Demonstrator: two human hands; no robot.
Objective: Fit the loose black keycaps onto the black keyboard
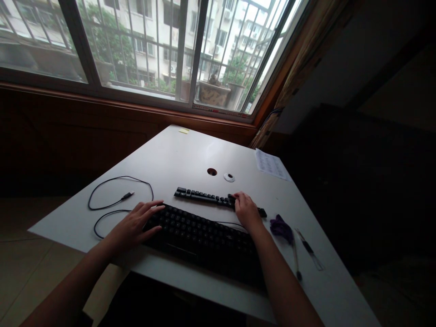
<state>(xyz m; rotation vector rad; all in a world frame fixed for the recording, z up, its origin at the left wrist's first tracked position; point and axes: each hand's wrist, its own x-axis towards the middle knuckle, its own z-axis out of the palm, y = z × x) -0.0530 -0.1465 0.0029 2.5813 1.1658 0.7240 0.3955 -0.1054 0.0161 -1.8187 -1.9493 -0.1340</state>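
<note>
One keyboard (pixel 200 232) near table's (pixel 170 165) near edge; left hand (pixel 136 222) spread over its left end, likely steadying it; right hand (pixel 247 210), fingers bent, at keys (pixel 201 196) lined along far side, perhaps for order; grip unclear.

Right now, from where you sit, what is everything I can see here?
Table: one, white, by the window
Keyboard: one, black, near edge
Keycaps: many, black, lined up beyond the keyboard
Cable: one, black, left side
Cloth: one, purple, right of the keyboard
Brush: one, pale handle, dark end, by the cloth
Wire-ended tool: one, dark handle, right of the brush
Ring: one, white, beside the table hole
Paper: printed, white, far right corner
Note: one, yellow, far edge
Window: one, several panes, behind
Left hand: one, on the keyboard's left end
Right hand: one, at the keycaps
</note>
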